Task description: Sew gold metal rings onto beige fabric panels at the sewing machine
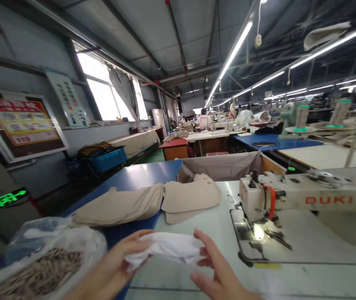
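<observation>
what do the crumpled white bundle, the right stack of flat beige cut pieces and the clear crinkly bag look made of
Crumpled white bundle: probably thin matte cloth, given its soft folds, though paper is possible.
Right stack of flat beige cut pieces: likely fabric, dull and evenly coloured.
Clear crinkly bag: seemingly thin plastic film, see-through with shiny creases.

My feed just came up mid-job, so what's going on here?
A person's left hand grips a bunched white cloth; the right hand is open at its other end, contact unclear. Stacked beige pieces lie beyond, with a sewing machine to the right.
</observation>
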Action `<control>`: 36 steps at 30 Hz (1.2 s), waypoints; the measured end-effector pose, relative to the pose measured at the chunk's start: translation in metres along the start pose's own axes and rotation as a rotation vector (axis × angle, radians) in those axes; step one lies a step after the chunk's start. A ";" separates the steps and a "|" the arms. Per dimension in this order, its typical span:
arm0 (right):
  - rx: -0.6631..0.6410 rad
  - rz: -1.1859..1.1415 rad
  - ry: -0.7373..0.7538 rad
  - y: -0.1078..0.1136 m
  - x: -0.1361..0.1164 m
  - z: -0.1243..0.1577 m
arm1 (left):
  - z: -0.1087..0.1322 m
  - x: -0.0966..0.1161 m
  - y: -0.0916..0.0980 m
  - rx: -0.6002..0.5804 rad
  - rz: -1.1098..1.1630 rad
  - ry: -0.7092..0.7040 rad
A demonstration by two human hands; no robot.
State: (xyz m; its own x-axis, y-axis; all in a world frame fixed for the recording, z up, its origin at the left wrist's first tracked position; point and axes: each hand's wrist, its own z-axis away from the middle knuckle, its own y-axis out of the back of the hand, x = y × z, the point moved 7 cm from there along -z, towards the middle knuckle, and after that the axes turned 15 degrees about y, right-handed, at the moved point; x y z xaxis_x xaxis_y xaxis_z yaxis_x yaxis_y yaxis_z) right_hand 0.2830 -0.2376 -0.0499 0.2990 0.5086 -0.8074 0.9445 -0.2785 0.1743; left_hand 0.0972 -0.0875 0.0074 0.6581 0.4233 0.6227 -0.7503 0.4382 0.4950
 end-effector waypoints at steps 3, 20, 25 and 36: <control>0.090 -0.002 -0.097 0.034 -0.001 0.014 | 0.012 -0.013 -0.104 -0.457 0.526 0.056; 0.481 -0.055 -0.673 0.188 0.015 0.132 | 0.040 0.020 -0.282 -0.555 -0.145 -0.381; 0.425 -0.044 -0.660 0.201 0.013 0.133 | 0.042 0.041 -0.278 -0.397 -0.176 -0.563; 0.281 0.254 -0.655 0.209 -0.006 0.139 | 0.023 0.048 -0.275 -0.126 -0.374 -0.691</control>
State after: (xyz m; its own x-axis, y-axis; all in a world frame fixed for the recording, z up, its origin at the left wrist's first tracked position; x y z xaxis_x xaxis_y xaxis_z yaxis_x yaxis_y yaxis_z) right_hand 0.4594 -0.4123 -0.0873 0.2780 -0.1627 -0.9467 0.7607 -0.5645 0.3205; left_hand 0.3338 -0.2055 -0.0850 0.6457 -0.3389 0.6842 -0.4474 0.5583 0.6987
